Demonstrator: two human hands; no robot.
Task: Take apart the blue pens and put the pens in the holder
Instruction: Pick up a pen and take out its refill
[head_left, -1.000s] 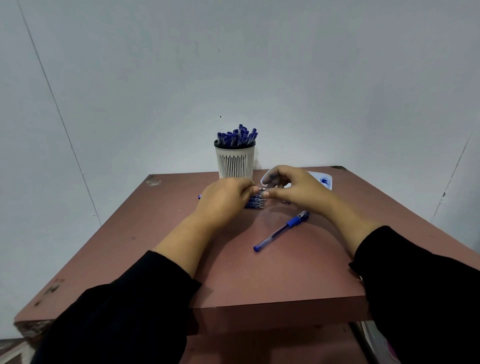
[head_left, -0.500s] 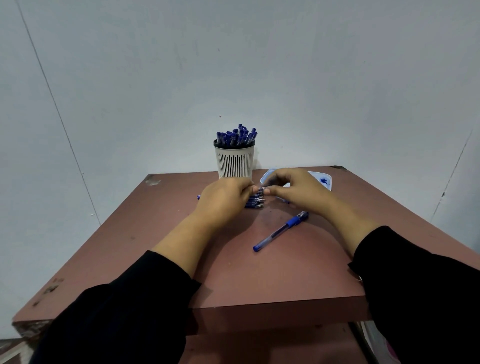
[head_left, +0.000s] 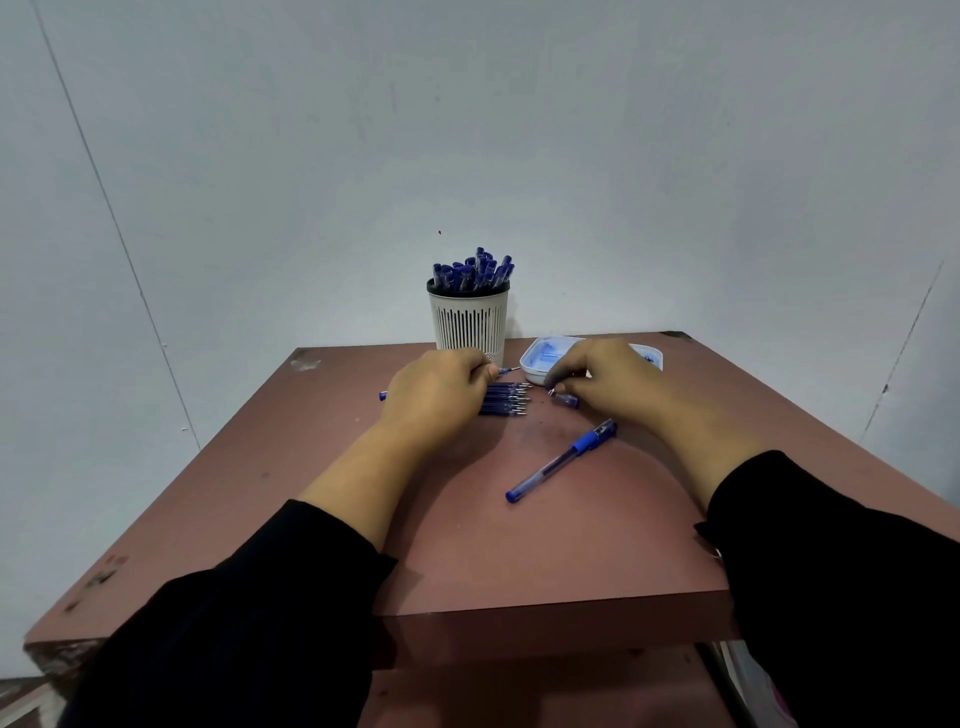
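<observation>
Sleeves: black sleeves (head_left: 249, 613) are seen at the near edge of the view, one on each forearm, both reaching forward over the table.
Table: a reddish-brown table (head_left: 519, 561) is seen with scuffed patches at its left corners.
Whole pen: one capped blue pen (head_left: 561, 461) is laid flat and diagonal on the table, nearer than both hands and apart from them, its cap end turned toward the right hand.
Left hand: the left hand (head_left: 436, 397) is held knuckles up over the row of refills; a thin refill (head_left: 509, 370) is pinched between thumb and forefinger, its tip pointed right. The other fingers are curled under and cannot be told apart.
Refills: a row of blue refills (head_left: 506, 399) is laid side by side on the table, partly covered by the left hand, with one end showing at its left side.
Right hand: the right hand (head_left: 613, 384) is held palm down, fingers curled together; a small pen piece (head_left: 566, 399) is pinched at the fingertips, just beside the refill tips.
Tray: a shallow white tray (head_left: 540, 358) is set behind the right hand and partly hidden by it.
Holder: a white slotted holder (head_left: 468, 325) is stood upright at the far edge, near the wall, filled with blue pens (head_left: 474, 273).
</observation>
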